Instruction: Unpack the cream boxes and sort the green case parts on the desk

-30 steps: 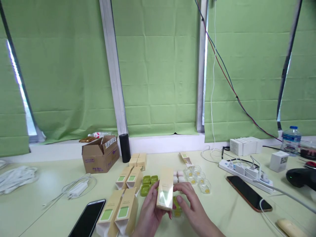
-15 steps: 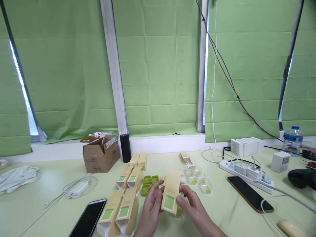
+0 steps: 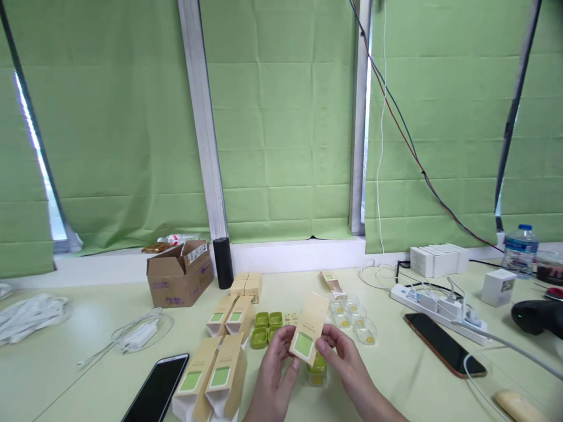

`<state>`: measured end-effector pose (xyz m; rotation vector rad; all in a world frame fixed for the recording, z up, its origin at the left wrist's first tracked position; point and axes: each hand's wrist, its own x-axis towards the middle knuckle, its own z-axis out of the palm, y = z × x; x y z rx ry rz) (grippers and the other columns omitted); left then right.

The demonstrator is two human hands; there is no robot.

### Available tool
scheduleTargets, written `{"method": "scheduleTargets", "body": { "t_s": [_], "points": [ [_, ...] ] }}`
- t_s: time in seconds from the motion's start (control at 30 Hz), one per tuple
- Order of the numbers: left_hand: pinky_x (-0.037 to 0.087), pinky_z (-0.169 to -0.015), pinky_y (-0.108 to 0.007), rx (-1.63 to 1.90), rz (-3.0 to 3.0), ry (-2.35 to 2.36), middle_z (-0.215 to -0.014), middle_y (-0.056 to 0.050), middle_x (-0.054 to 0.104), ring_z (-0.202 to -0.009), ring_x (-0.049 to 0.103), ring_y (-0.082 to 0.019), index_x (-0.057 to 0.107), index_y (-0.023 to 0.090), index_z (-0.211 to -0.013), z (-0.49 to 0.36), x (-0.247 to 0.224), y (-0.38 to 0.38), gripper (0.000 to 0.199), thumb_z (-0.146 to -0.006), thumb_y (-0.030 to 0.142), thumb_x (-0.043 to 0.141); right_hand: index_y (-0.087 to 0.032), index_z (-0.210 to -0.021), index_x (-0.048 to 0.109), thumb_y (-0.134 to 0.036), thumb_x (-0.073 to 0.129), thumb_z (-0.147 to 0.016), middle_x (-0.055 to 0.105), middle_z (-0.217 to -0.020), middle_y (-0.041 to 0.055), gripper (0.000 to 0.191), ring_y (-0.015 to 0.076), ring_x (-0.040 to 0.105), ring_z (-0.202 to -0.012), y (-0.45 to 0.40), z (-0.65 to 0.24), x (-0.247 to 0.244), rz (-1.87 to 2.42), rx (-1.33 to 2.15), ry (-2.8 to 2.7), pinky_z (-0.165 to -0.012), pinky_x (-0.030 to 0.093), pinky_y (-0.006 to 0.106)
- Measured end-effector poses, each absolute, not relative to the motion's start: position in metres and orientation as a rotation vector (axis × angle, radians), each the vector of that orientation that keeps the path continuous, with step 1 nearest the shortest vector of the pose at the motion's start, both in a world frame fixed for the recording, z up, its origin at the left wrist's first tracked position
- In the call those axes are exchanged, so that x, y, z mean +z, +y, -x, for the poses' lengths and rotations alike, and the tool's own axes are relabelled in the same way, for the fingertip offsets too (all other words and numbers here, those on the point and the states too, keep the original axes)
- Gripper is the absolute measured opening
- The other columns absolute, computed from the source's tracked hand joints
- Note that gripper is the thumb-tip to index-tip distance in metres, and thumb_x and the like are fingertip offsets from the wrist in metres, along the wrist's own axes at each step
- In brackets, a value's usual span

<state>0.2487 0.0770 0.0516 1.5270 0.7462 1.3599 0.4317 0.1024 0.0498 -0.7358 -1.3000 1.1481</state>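
A flat tan carton (image 3: 310, 325) with a green window is held up between both hands. My left hand (image 3: 277, 363) grips its left lower edge, and my right hand (image 3: 343, 351) pinches the right side. Just below the carton, a small green-lidded clear container (image 3: 317, 372) sits on the table. Behind my left hand are several green square cups (image 3: 262, 320). Clear containers with yellow spots (image 3: 352, 316) stand behind my right hand. Several opened tan cartons (image 3: 226, 363) stand to the left.
A black phone (image 3: 157, 388) lies at left, another phone (image 3: 444, 346) at right beside a power strip (image 3: 440, 305) with cables. Farther back are a cardboard box (image 3: 179, 275), a black cylinder (image 3: 223, 264), white boxes (image 3: 438, 261) and a water bottle (image 3: 521, 251).
The carton has tilted to the right and risen slightly. My left thumb has moved off its face to the lower edge, and the green-lidded container below shows more.
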Motion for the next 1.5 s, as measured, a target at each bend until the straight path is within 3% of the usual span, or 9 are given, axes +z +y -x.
{"method": "scheduleTargets", "body": {
  "t_s": [0.2,0.57,0.73,0.87,1.0,1.17,1.27,1.4,1.5],
  "points": [
    [0.044,-0.114,-0.049,1.415,-1.469,0.770,-0.141,-0.017,0.061,-0.134,0.057,-0.036,0.056,0.022,-0.136,-0.253,0.054,0.074,0.053,-0.094,0.052,0.068,-0.019,-0.108,0.072,-0.064,0.076,-0.084,0.079,-0.098,0.0125,0.051,0.0297,0.072,-0.093,0.101,-0.431,0.050,0.734,1.149,-1.316,-0.086,0.056,0.040],
    [0.047,-0.109,-0.043,1.475,-1.391,0.762,-0.135,-0.013,0.064,-0.130,0.057,-0.035,0.059,0.023,-0.129,-0.257,0.059,0.069,0.049,-0.090,0.050,0.072,-0.021,-0.125,0.068,-0.059,0.078,-0.085,0.079,-0.112,0.0158,0.056,0.0353,0.073,-0.111,0.093,-0.430,0.060,0.633,1.205,-1.414,-0.100,0.055,0.052],
    [0.047,-0.107,-0.044,1.460,-1.460,0.739,-0.132,-0.013,0.064,-0.128,0.058,-0.035,0.057,0.023,-0.128,-0.255,0.061,0.072,0.046,-0.092,0.048,0.069,-0.020,-0.119,0.069,-0.056,0.078,-0.086,0.079,-0.111,0.0148,0.050,0.0335,0.073,-0.107,0.092,-0.429,0.062,0.653,1.212,-1.426,-0.100,0.055,0.050],
    [0.047,-0.107,-0.046,1.417,-1.502,0.710,-0.133,-0.013,0.064,-0.128,0.058,-0.035,0.055,0.023,-0.131,-0.251,0.058,0.074,0.043,-0.091,0.034,0.067,-0.020,-0.118,0.069,-0.056,0.077,-0.087,0.080,-0.111,0.0143,0.049,0.0330,0.074,-0.107,0.093,-0.430,0.060,0.645,1.230,-1.417,-0.098,0.055,0.048],
    [0.044,-0.113,-0.048,1.400,-1.458,0.671,-0.135,-0.011,0.064,-0.133,0.055,-0.035,0.054,0.023,-0.136,-0.248,0.047,0.077,0.061,-0.076,0.012,0.062,-0.019,-0.114,0.070,-0.061,0.076,-0.087,0.082,-0.101,0.0131,0.051,0.0320,0.077,-0.096,0.098,-0.430,0.056,0.664,1.278,-1.340,-0.092,0.057,0.046],
    [0.038,-0.120,-0.049,1.390,-1.447,0.713,-0.141,-0.011,0.063,-0.139,0.052,-0.034,0.054,0.023,-0.139,-0.247,0.038,0.082,0.071,-0.070,0.006,0.060,-0.018,-0.108,0.073,-0.063,0.079,-0.082,0.082,-0.094,0.0114,0.053,0.0302,0.077,-0.089,0.099,-0.429,0.055,0.666,1.279,-1.267,-0.086,0.059,0.043],
    [0.038,-0.120,-0.049,1.400,-1.489,0.780,-0.144,-0.013,0.061,-0.139,0.052,-0.034,0.054,0.023,-0.140,-0.249,0.037,0.080,0.067,-0.076,0.010,0.065,-0.019,-0.108,0.073,-0.063,0.081,-0.081,0.083,-0.093,0.0116,0.052,0.0299,0.078,-0.085,0.099,-0.429,0.056,0.661,1.294,-1.247,-0.084,0.059,0.042],
    [0.043,-0.114,-0.049,1.482,-1.525,0.936,-0.143,-0.016,0.063,-0.133,0.057,-0.036,0.056,0.022,-0.139,-0.255,0.040,0.075,0.055,-0.087,0.031,0.070,-0.019,-0.106,0.072,-0.063,0.081,-0.081,0.083,-0.096,0.0122,0.051,0.0306,0.078,-0.088,0.099,-0.429,0.057,0.660,1.284,-1.250,-0.086,0.059,0.042],
    [0.043,-0.112,-0.050,1.510,-1.551,1.044,-0.141,-0.017,0.065,-0.131,0.057,-0.038,0.058,0.022,-0.138,-0.258,0.043,0.071,0.056,-0.088,0.043,0.073,-0.019,-0.105,0.072,-0.063,0.081,-0.079,0.083,-0.097,0.0127,0.052,0.0315,0.078,-0.092,0.099,-0.428,0.056,0.658,1.275,-1.250,-0.090,0.059,0.045]
  ]
}}
